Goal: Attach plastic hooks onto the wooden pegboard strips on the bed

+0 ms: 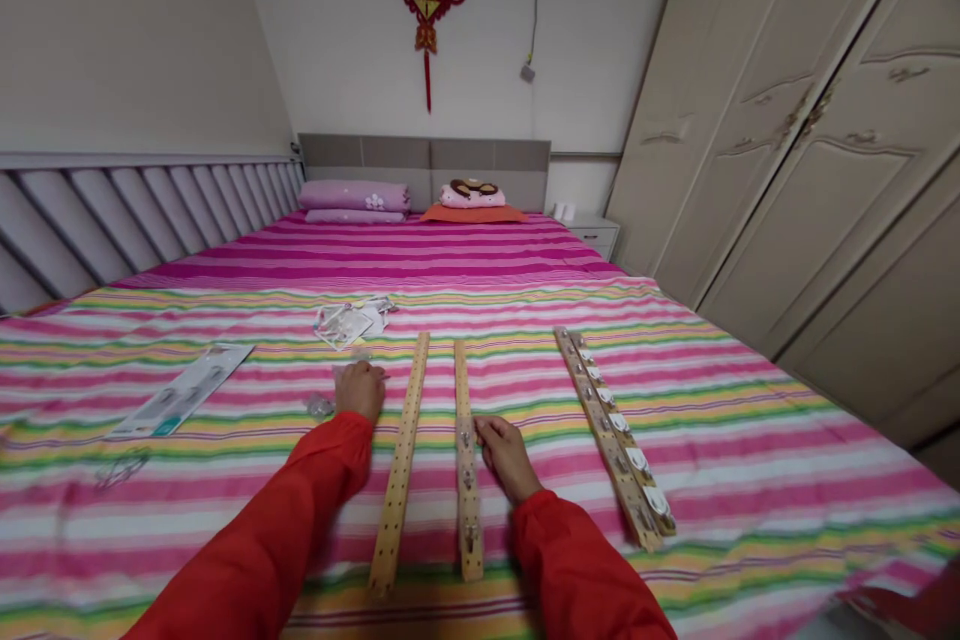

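Observation:
My left hand (pixel 360 390) is over the striped bedspread with its fingers curled down beside a small clear plastic packet (pixel 319 406). What lies in its fingertips is too small to name. My right hand (pixel 504 450) has thumb and finger pinched at the right edge of the middle wooden strip (pixel 461 380); whether they grip the strip or a small piece on it, I cannot tell. Several small metal clips on clear bases (pixel 469 477) line the strip's near half. Between my hands, closer to the left, lies a bare perforated wooden strip (pixel 406 440).
To the right lie two strips side by side, one with metal clips (pixel 606 425), one with white round hooks (pixel 637 461). Loose packaging (pixel 349 323) is farther back. A long blister card (pixel 184 390) and clear rings (pixel 122 467) are at left. Pillows (pixel 356 197) stand by the headboard.

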### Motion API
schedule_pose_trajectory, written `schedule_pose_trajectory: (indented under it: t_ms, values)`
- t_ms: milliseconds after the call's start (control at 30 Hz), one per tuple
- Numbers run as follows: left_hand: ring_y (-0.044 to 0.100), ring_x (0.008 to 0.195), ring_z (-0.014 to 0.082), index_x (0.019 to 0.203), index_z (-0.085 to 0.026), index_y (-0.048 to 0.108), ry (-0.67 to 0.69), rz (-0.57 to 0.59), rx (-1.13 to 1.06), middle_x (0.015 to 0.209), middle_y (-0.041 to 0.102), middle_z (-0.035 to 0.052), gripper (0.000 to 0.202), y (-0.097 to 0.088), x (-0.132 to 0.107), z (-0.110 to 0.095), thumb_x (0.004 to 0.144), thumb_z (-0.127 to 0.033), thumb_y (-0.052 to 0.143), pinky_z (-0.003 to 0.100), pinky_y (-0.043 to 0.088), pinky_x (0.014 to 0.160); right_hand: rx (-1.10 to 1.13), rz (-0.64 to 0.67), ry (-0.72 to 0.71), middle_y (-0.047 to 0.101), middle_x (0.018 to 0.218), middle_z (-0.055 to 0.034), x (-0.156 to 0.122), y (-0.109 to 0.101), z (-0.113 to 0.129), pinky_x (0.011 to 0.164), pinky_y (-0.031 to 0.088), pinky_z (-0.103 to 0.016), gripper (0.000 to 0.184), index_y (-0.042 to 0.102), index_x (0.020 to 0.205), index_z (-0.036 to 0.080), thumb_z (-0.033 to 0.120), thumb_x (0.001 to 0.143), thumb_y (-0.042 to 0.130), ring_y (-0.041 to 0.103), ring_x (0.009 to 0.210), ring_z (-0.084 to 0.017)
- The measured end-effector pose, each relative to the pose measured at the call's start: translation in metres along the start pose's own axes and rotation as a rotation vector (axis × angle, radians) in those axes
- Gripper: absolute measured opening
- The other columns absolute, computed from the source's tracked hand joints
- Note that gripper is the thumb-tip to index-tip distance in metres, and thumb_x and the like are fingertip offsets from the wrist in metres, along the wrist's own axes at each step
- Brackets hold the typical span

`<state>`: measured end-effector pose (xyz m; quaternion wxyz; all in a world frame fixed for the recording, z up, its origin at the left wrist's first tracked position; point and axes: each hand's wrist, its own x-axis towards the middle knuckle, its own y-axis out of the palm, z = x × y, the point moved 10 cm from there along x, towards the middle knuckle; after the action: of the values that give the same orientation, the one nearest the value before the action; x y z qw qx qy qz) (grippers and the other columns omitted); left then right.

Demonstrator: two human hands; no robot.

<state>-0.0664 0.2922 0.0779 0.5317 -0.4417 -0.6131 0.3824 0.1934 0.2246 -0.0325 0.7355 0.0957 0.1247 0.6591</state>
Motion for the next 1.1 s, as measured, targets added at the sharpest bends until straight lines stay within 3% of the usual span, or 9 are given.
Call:
schedule_pose_trajectory:
  t_ms: [133,267,433,500,600,733,933,1100]
  values:
    - [0.051,0.102,0.0324,0.085,-0.018,0.073,0.004,0.017,0.034,0.097,0.064,0.014,0.024,0.006,0.004,0.0,0.081,-0.025,0.05,0.042,0.034,0.087,0.028,0.019,0.026,0.049,0.049,0.0066,0.001,0.002,-0.001,0.033,0.017,-0.021,0.036,0.068,0.07,0.016,0.05,0.06,0.073,0.029,0.032,-0.004]
    - [0.055,0.096,0.0321,0.075,-0.017,0.073,-0.103,-0.092,-0.196,0.089,0.066,0.0136,0.02,-0.01,0.006,0.015,0.075,-0.028,0.056,0.041,0.038,0.082,0.051,0.025,0.031,0.05,0.048,0.0066,0.001,0.003,-0.001,0.032,0.016,-0.021,0.036,0.068,0.071,0.016,0.05,0.059,0.074,0.029,0.03,-0.004]
    - [0.061,0.068,0.0207,0.069,-0.015,0.07,-0.485,-0.179,-0.911,0.065,0.066,0.0058,0.016,-0.012,-0.009,0.055,0.064,-0.03,0.066,0.03,0.045,0.063,0.066,0.032,0.021,0.05,0.048,0.0069,-0.002,0.004,0.003,0.032,0.015,-0.02,0.036,0.068,0.071,0.015,0.049,0.06,0.074,0.03,0.029,-0.003]
    - [0.06,0.06,0.0164,0.07,-0.014,0.068,-0.6,-0.194,-1.115,0.062,0.066,0.0035,0.017,-0.01,-0.018,0.06,0.062,-0.029,0.067,0.026,0.045,0.056,0.073,0.033,0.011,0.05,0.048,0.0069,-0.003,0.004,0.005,0.032,0.016,-0.02,0.036,0.068,0.071,0.015,0.049,0.061,0.074,0.03,0.03,-0.004]
    - [0.056,0.053,0.01,0.074,-0.012,0.068,-0.624,-0.138,-1.335,0.059,0.064,0.0009,0.019,-0.007,-0.026,0.047,0.062,-0.027,0.068,0.019,0.043,0.048,0.075,0.034,0.009,0.05,0.048,0.007,-0.003,0.004,0.005,0.032,0.016,-0.021,0.037,0.067,0.072,0.015,0.049,0.061,0.074,0.03,0.029,-0.004]
    - [0.048,0.045,0.0043,0.073,-0.013,0.068,-0.63,0.051,-1.612,0.053,0.058,-0.0035,0.02,0.003,-0.038,0.01,0.058,-0.023,0.076,0.014,0.037,0.041,0.079,0.026,0.007,0.052,0.049,0.0066,-0.001,0.002,0.003,0.032,0.017,-0.021,0.037,0.067,0.073,0.014,0.049,0.062,0.073,0.031,0.029,-0.004]
    - [0.045,0.042,0.0021,0.067,-0.011,0.066,-0.649,-0.034,-1.633,0.048,0.055,-0.0064,0.02,-0.004,-0.048,0.002,0.056,-0.022,0.079,0.01,0.036,0.039,0.065,0.032,0.0,0.052,0.049,0.0073,0.0,0.001,0.002,0.032,0.017,-0.021,0.035,0.067,0.074,0.013,0.046,0.063,0.072,0.032,0.029,-0.003]
    - [0.052,0.044,0.003,0.068,-0.012,0.066,-0.65,0.131,-1.69,0.053,0.061,-0.0028,0.011,0.006,-0.061,-0.025,0.064,-0.011,0.076,0.011,0.042,0.044,0.099,0.043,-0.006,0.053,0.05,0.0067,0.0,0.001,0.003,0.031,0.016,-0.02,0.033,0.067,0.075,0.014,0.044,0.063,0.072,0.032,0.029,-0.003]
